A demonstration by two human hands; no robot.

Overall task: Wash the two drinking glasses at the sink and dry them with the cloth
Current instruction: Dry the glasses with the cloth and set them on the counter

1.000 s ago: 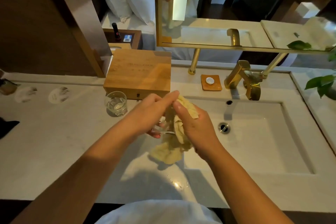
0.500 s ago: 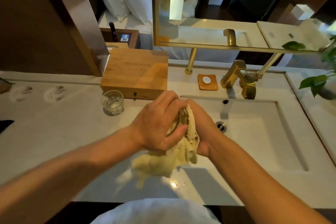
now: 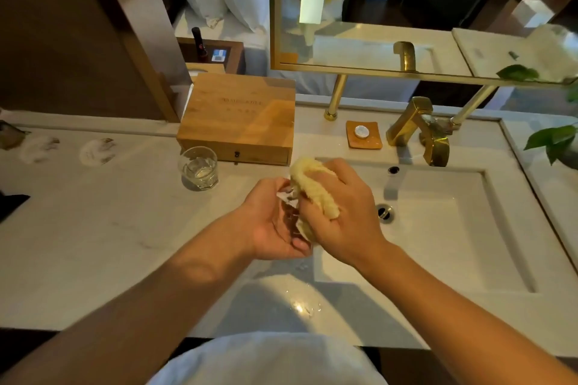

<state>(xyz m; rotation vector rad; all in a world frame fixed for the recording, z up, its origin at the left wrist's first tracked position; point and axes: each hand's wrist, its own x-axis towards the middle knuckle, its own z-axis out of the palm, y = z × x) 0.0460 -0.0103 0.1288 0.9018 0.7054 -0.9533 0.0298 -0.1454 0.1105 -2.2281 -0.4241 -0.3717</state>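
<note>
My left hand [image 3: 275, 225] cups a clear drinking glass [image 3: 286, 197], of which only a sliver shows between my hands. My right hand [image 3: 341, 212] grips a pale yellow cloth [image 3: 312, 187] bunched against that glass, just left of the sink basin [image 3: 438, 228]. A second clear glass [image 3: 198, 168] stands upright on the white counter [image 3: 93, 228], in front of the wooden box and apart from both hands.
A wooden box [image 3: 240, 122] sits at the back of the counter. A gold faucet [image 3: 419, 131] and a small orange soap dish [image 3: 363, 134] stand behind the basin, whose drain [image 3: 385, 212] is uncovered. Green leaves [image 3: 556, 141] reach in at right. A mirror [image 3: 375, 9] hangs above.
My right hand has come over the top of the glass with the cloth bunched up, where the cloth hung loose below before. My left hand has turned palm up beneath the glass.
</note>
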